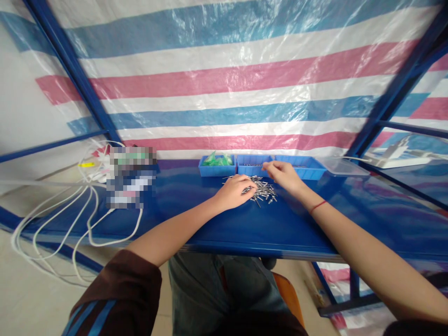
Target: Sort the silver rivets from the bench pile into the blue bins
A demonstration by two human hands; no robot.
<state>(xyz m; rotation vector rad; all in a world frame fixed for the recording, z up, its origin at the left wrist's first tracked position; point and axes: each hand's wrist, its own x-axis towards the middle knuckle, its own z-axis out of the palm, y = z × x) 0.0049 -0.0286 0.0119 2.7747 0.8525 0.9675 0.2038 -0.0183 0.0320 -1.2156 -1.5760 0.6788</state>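
A loose pile of thin silvery metal pins that look like pop rivets [266, 190] lies on the blue table. My left hand [235, 192] rests at the pile's left side, its fingers curled towards the thumb among the pins; what they grip is hidden. Above the pile's right edge, my right hand [284, 176] is held with fingertips pinched together at the front rim of the middle blue bin [249, 171]. Anything between those fingertips is too small to make out. Small metal pieces show inside that bin.
Left of it stands a blue bin [217, 171] holding green plastic bags. A longer blue bin [311, 173] and a clear plastic lid [345, 167] are on the right. White cables [91, 210] loop over the table's [210, 231] left end. Striped sheeting [224, 84] hangs behind.
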